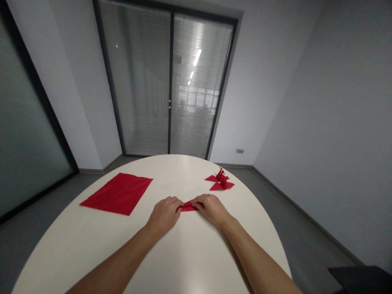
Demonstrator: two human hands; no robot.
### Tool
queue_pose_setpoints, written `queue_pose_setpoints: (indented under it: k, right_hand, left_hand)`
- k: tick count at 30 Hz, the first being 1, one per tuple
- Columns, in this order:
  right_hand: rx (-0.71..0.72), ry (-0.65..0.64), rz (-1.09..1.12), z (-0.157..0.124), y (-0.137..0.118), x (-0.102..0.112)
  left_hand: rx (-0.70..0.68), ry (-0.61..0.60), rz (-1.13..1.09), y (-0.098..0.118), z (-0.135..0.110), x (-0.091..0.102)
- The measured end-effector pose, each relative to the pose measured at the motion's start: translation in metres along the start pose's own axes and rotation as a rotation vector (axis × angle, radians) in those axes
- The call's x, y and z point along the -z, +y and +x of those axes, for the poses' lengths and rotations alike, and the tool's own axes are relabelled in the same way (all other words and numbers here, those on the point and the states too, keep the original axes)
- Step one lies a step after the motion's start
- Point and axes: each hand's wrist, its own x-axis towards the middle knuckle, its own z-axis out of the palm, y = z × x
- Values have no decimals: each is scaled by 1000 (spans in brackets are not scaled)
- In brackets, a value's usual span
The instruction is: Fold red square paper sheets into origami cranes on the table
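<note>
A small piece of folded red paper (188,207) lies on the white oval table (190,253) between my two hands. My left hand (164,214) grips its left end with curled fingers. Its right end is pinched by my right hand (211,208), fingers closed over it. Most of the paper is hidden under my fingers. A finished red paper crane (220,181) stands on the table beyond my right hand. A flat stack of red paper sheets (118,193) lies to the left of my left hand.
The table's curved far edge sits near a glass door with blinds (170,85). Grey floor surrounds the table. A dark object (361,279) shows at the bottom right corner.
</note>
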Motion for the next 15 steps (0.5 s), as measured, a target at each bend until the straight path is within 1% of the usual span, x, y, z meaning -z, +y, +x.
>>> queue_pose_setpoints:
  k: [6,10,15]
  right_hand:
    - [-8,5,51,-1,7,-4]
    - [-22,-1,28,-2,5,-2]
    - [-20,22,17,-2,1,-2]
  left_hand:
    - [2,-15,46,-1,0,-2]
    - [4,-11,49,-1,0,-3]
    - [4,5,55,-1,1,-2]
